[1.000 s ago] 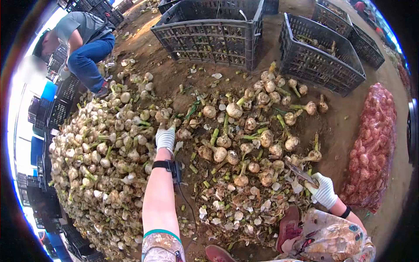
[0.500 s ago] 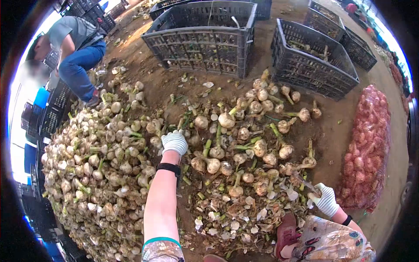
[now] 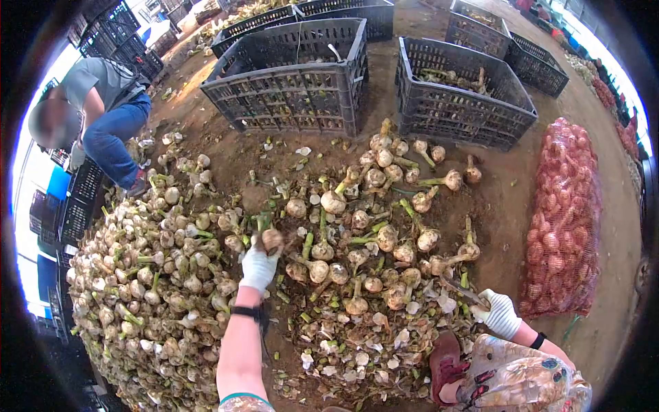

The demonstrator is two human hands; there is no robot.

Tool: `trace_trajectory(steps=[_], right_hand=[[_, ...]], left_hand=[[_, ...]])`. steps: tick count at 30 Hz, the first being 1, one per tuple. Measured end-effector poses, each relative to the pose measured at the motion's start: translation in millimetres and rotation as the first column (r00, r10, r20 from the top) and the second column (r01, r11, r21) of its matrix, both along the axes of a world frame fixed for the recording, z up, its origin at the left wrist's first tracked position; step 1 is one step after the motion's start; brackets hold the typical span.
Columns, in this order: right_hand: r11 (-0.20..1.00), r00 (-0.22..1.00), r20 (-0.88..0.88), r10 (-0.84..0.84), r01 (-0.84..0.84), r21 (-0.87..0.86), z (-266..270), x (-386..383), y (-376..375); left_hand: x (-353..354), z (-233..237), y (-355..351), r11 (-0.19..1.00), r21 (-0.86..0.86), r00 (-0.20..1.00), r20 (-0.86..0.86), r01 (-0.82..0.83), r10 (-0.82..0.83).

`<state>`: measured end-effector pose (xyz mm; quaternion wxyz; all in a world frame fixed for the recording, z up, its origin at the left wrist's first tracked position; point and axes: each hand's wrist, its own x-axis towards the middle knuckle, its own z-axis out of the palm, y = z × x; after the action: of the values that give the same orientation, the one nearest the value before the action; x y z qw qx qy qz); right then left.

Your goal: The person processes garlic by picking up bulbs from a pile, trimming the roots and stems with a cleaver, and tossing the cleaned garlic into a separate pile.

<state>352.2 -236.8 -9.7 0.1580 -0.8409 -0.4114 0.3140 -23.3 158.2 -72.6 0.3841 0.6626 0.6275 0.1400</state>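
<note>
My left hand (image 3: pixel 261 266), in a white glove, is closed on a garlic bulb (image 3: pixel 272 240) with a green stem stub. It is just off the right edge of a large heap of garlic bulbs (image 3: pixel 151 295). My right hand (image 3: pixel 499 314), in a striped glove, grips a long, narrow, dark tool (image 3: pixel 465 292), which looks like a knife. The tool points up and left over loose stalks and skins; its tip is hard to make out. Between my hands lie several garlic bulbs (image 3: pixel 386 238) with green stems, spread on the soil.
Black plastic crates (image 3: pixel 288 96) stand across the back, and another black crate (image 3: pixel 460 96) holds some stalks. A red mesh sack (image 3: pixel 561 220) full of bulbs lies at the right. A person (image 3: pixel 113 117) bends at the far left. Peelings (image 3: pixel 364 343) cover the ground near my shoe (image 3: pixel 447 367).
My left hand has lifted a garlic bulb from the edge of the heap and moved slightly left and down. The right hand still holds its tool. The view has tilted a little.
</note>
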Motion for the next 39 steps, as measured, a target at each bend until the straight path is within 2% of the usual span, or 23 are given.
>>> trace_trajectory(steps=[1,2,3,6,9,11,13,15,17,19,21,23,25,27,28,29,30,31,33,34,35,37,39], right_hand=[[1.0,1.0,0.009,0.014,-0.014,0.001,0,0,2],[1.0,1.0,0.018,0.026,-0.026,0.001,1,-1,6],[0.999,0.999,0.029,0.037,-0.037,0.0,3,-2,9],[0.999,0.999,0.003,0.045,-0.045,0.003,-7,1,13],[0.994,0.994,0.057,0.09,-0.093,0.06,-11,3,15],[0.99,0.992,0.074,0.1,-0.107,0.089,-12,4,10],[0.997,0.998,0.029,0.048,-0.049,0.063,-8,7,2],[0.999,1.0,-0.018,-0.016,0.016,0.046,-8,13,-12],[0.997,0.999,-0.008,-0.053,0.053,0.061,-5,17,-24],[0.996,0.996,0.044,-0.082,0.081,0.029,-1,19,-35],[0.993,0.993,0.032,-0.115,0.115,-0.004,9,20,-42],[0.98,0.979,-0.056,-0.195,0.193,-0.037,22,19,-43],[0.987,0.988,0.006,-0.156,0.155,0.04,1,24,-62],[0.993,0.993,0.008,-0.12,0.12,0.012,8,25,-62],[0.99,0.99,-0.029,-0.138,0.139,0.015,11,26,-62],[0.983,0.983,-0.071,-0.168,0.163,-0.08,13,27,-61],[0.985,0.985,-0.059,-0.163,0.159,-0.06,7,29,-63],[0.987,0.987,-0.047,-0.156,0.154,-0.043,-2,29,-67],[0.985,0.984,-0.051,-0.173,0.171,-0.032,-4,28,-67],[0.984,0.983,-0.053,-0.178,0.177,-0.026,-5,27,-65],[0.978,0.977,-0.058,-0.206,0.207,0.008,-6,28,-64],[0.966,0.964,-0.091,-0.248,0.254,0.054,-10,24,-68],[0.973,0.973,0.013,-0.23,0.23,0.008,3,23,-63]], left_hand=[[-15,-17,-8,0.988,-0.092,0.885,0.441,-0.124,0.152],[-29,-33,-15,0.965,-0.195,0.637,0.724,-0.177,0.263],[-33,-23,-29,0.982,-0.06,0.773,0.609,-0.178,0.178],[-34,6,-47,0.928,-0.346,0.502,0.784,-0.134,0.365],[-27,0,-35,0.933,-0.357,0.531,0.782,-0.048,0.327],[20,30,-38,0.972,-0.236,0.583,0.791,0.011,0.185],[72,62,-41,0.947,-0.291,0.562,0.809,0.134,0.169],[115,48,-32,0.941,-0.272,0.823,0.568,0.203,-0.014],[160,32,-28,0.941,0.024,0.79,0.535,0.339,-0.298],[193,10,-18,0.921,-0.019,0.898,0.231,0.388,-0.374],[213,1,-35,0.901,-0.073,0.828,0.431,0.428,-0.359],[220,6,-58,0.803,-0.394,0.845,0.481,0.447,-0.234],[226,46,-93,0.766,-0.515,0.838,0.544,0.384,-0.054],[222,22,-93,0.444,-0.721,0.81,0.587,0.533,-0.02],[237,47,-97,0.501,-0.631,0.784,0.595,0.592,-0.177],[255,61,-100,0.51,-0.623,0.714,0.7,0.594,0.024],[275,95,-82,0.43,-0.522,0.62,0.775,0.737,-0.121],[310,97,-59,0.439,-0.387,0.484,0.865,0.811,-0.134],[374,183,-35,0.573,-0.307,0.358,0.934,0.76,0.026],[398,193,-12,0.615,-0.176,0.141,0.984,0.769,0.105],[413,215,4,0.625,-0.176,0.063,0.978,0.76,0.198],[404,229,29,0.829,-0.323,0.356,0.92,0.456,0.163],[360,215,28,0.965,-0.137,0.396,0.917,0.224,0.038]])
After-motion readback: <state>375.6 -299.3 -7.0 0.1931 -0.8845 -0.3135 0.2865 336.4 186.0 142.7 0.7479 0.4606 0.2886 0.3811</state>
